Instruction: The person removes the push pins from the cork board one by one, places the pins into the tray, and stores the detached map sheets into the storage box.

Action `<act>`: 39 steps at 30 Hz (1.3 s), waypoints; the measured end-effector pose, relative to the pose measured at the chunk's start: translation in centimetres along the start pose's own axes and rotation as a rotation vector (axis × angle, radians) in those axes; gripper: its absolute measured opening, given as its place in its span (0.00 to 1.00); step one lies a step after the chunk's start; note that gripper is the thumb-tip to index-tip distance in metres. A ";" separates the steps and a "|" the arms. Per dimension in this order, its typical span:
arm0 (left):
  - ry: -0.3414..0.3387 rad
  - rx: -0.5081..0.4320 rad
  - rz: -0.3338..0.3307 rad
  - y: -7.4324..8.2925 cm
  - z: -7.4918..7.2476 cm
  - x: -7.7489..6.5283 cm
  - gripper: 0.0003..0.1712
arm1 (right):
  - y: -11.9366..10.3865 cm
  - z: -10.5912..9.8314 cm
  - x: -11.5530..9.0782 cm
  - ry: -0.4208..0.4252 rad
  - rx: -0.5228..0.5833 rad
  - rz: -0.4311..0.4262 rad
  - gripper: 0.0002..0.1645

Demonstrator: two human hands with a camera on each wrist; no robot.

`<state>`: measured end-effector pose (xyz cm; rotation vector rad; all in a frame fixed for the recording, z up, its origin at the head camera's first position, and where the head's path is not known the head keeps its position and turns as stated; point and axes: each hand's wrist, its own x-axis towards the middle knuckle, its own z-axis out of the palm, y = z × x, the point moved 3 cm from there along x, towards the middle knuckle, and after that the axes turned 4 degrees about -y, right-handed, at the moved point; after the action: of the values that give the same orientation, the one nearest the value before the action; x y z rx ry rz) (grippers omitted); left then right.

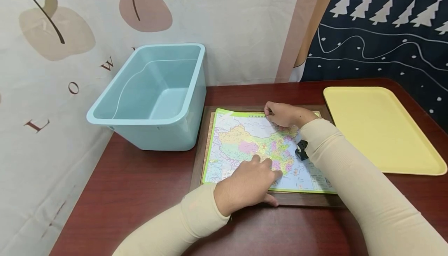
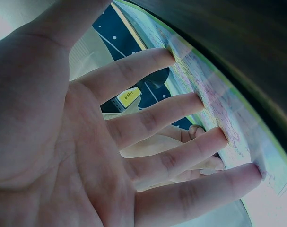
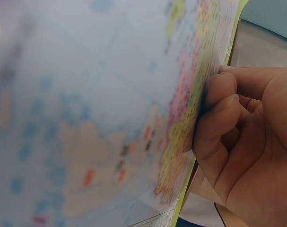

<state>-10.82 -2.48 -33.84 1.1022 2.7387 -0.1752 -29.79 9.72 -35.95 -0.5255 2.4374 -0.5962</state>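
Note:
A map sheet (image 1: 231,131) with a green border lies over a brown-framed board (image 1: 198,162); its top left corner stands slightly up. My left hand (image 1: 246,186) touches the lower middle of the map with spread, nearly straight fingertips, while its thumb reaches the frame's near edge. At the map's top edge is my right hand (image 1: 284,114), fingers curled. In the right wrist view, the thumb (image 3: 249,78) and bent fingers meet the sheet near its green border. Whether anything sits between those fingertips is hidden.
A light blue tub (image 1: 168,135) stands at the back left of the dark red table (image 1: 140,193). To the right lies a yellow tray (image 1: 381,127). A black device (image 1: 301,150) is worn at the right wrist. Printed cloths hang behind.

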 end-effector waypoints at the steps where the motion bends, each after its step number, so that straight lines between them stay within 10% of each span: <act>1: -0.001 0.000 -0.001 0.0 0.0 0.0 0.34 | 0.0 0.0 0.0 -0.001 -0.001 0.002 0.05; 39: -0.007 0.001 -0.008 0.1 -0.1 0.0 0.34 | 0.3 0.1 0.0 -0.008 -0.011 0.012 0.06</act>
<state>-10.77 -2.37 -33.71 1.0896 2.7376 -0.1806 -29.78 9.95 -36.13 -0.5167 2.4362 -0.5750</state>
